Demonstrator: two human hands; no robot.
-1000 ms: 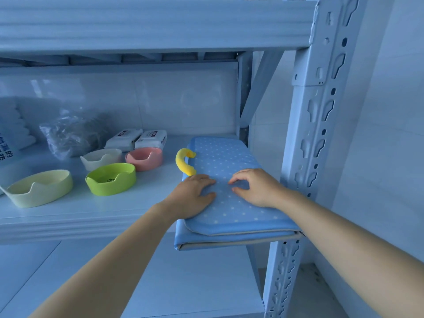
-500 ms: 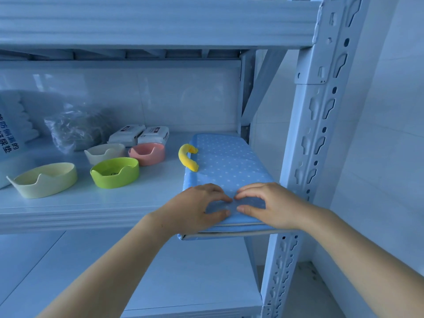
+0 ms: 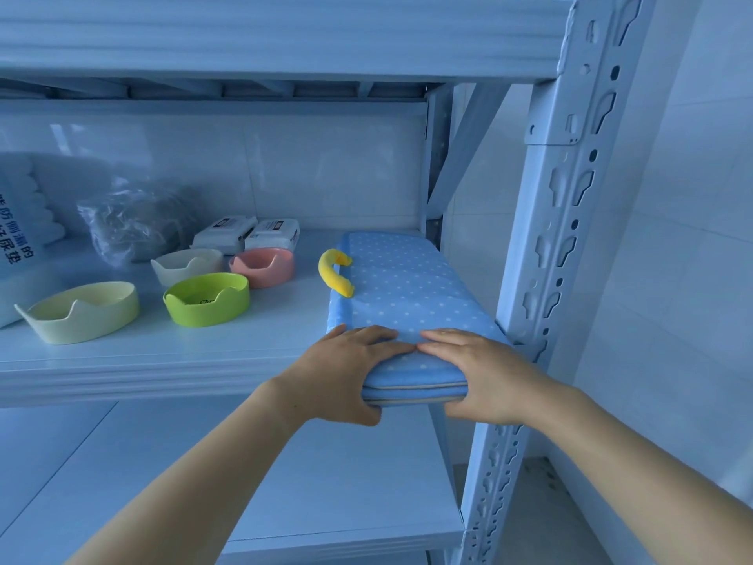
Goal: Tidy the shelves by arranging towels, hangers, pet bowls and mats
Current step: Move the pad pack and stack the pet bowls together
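A folded blue mat with white dots (image 3: 403, 279) lies at the right end of the middle shelf (image 3: 163, 356), a yellow loop handle (image 3: 336, 273) on its left side. Its near end overhangs the shelf's front edge. My left hand (image 3: 346, 373) grips that near end, fingers on top and thumb underneath. My right hand (image 3: 485, 377) grips the same end from the right, fingers on top. Several cat-ear pet bowls stand to the left: pale yellow (image 3: 83, 305), green (image 3: 206, 299), cream (image 3: 187, 266) and pink (image 3: 263, 266).
Two white wipe packs (image 3: 248, 236) lie behind the bowls, beside a crumpled clear bag (image 3: 130, 226) and a white printed package (image 3: 20, 246) at the far left. The rack's perforated upright (image 3: 558, 258) stands right against the mat. A lower shelf (image 3: 244, 483) lies below.
Both hands slid back along the mat from its middle to its near end, and now grip that end. The mat sits farther onto the shelf than a second ago.
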